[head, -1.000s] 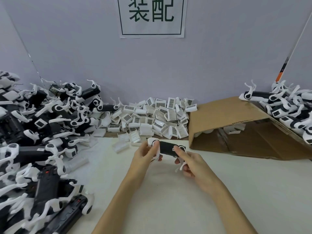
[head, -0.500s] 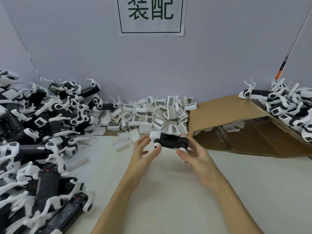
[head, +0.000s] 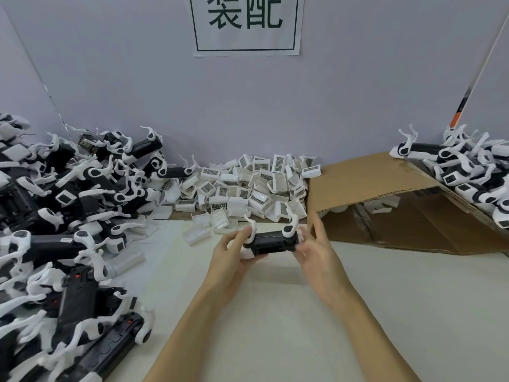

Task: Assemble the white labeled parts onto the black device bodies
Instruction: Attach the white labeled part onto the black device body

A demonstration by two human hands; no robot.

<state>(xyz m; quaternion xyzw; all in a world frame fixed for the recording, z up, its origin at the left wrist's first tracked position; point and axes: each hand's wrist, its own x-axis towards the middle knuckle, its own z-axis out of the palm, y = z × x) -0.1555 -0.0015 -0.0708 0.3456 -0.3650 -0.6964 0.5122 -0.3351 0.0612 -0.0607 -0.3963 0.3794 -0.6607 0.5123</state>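
Item: fingers [head: 249, 234] of the left hand [head: 234, 250] curled round the left end of one black device body [head: 274, 242], thumb on its upper edge; right hand [head: 316, 244] blurred at the other end, fingers loosely apart, whether pinching or merely touching could not be told. Body held level just above the counter [head: 358, 299], open recess facing the person, two white curved arms standing up from its ends. Step judged: body readied, no labeled part yet fitted. Next move would call for one white labeled part [head: 279, 164] from the heap behind, label outward, pressed square into the recess. Unfitted bodies [head: 68, 241] heaped left; cardboard box [head: 371, 188] right
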